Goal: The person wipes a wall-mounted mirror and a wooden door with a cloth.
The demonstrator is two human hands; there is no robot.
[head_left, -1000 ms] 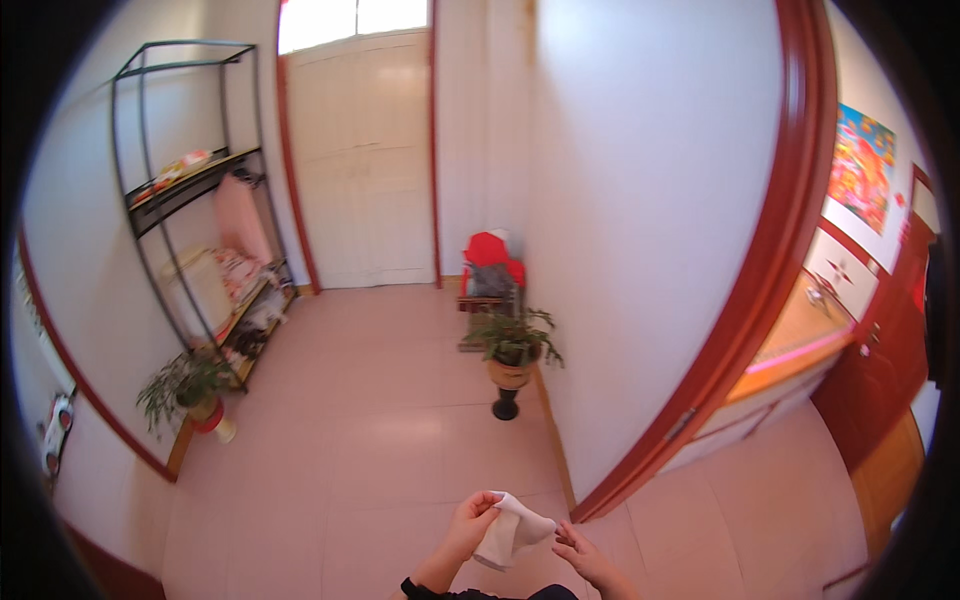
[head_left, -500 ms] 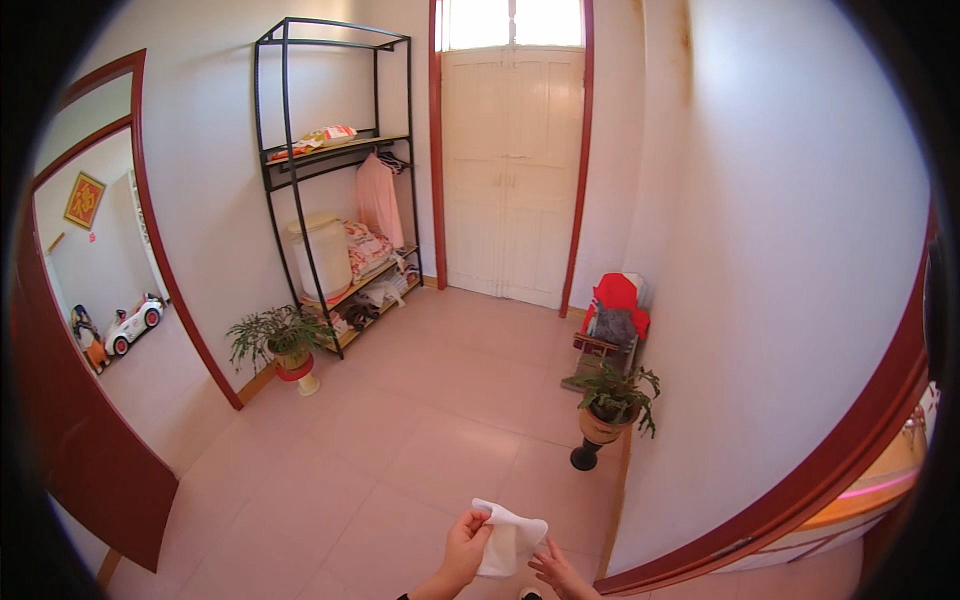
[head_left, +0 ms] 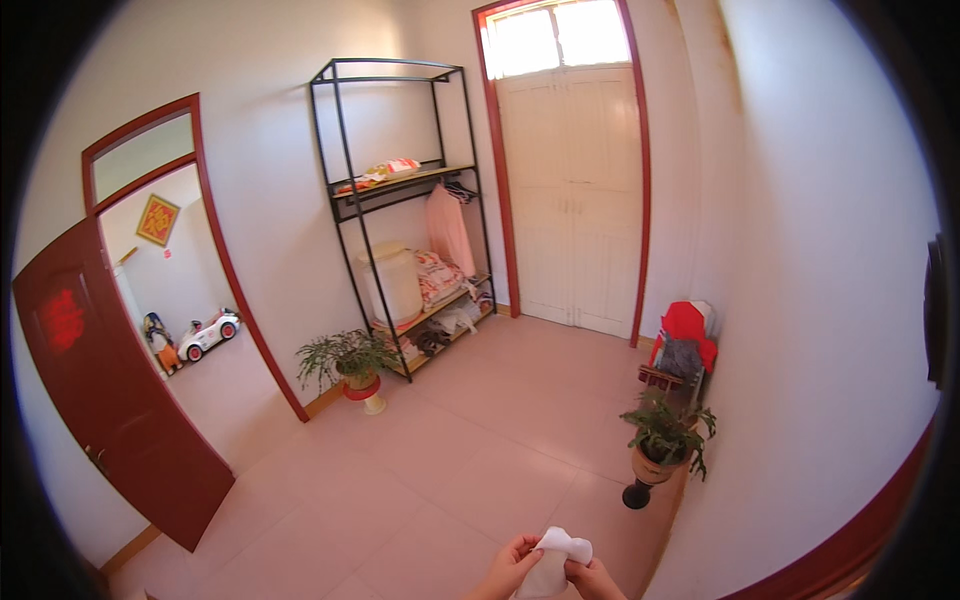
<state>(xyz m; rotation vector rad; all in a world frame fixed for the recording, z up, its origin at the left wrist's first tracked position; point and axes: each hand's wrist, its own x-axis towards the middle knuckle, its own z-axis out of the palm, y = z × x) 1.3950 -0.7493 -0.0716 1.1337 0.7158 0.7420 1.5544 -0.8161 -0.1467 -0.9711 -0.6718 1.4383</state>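
Low in the head view, my two hands hold a thin, soft white sheet [head_left: 548, 575], cloth or paper; I cannot tell which. Its upper edge is folded over and bunched. My left hand [head_left: 513, 566] pinches it at the left edge, thumb against fingers. On the right edge my right hand [head_left: 593, 580] has its fingers closed on it too. The lower end of the sheet runs out of the picture.
A potted plant [head_left: 662, 435] on a black stand is ahead right, before a stack with red cloth [head_left: 686, 324]. Another potted plant [head_left: 350, 362] stands left by a black metal rack [head_left: 345, 140]. A dark red door [head_left: 125, 390] stands ajar at left; a closed cream double door [head_left: 572, 200] is at the back.
The view has swung left, so the room sits further right. My right hand, with fingers spread at the sheet's edge before, now grips it. The sheet is more bunched.
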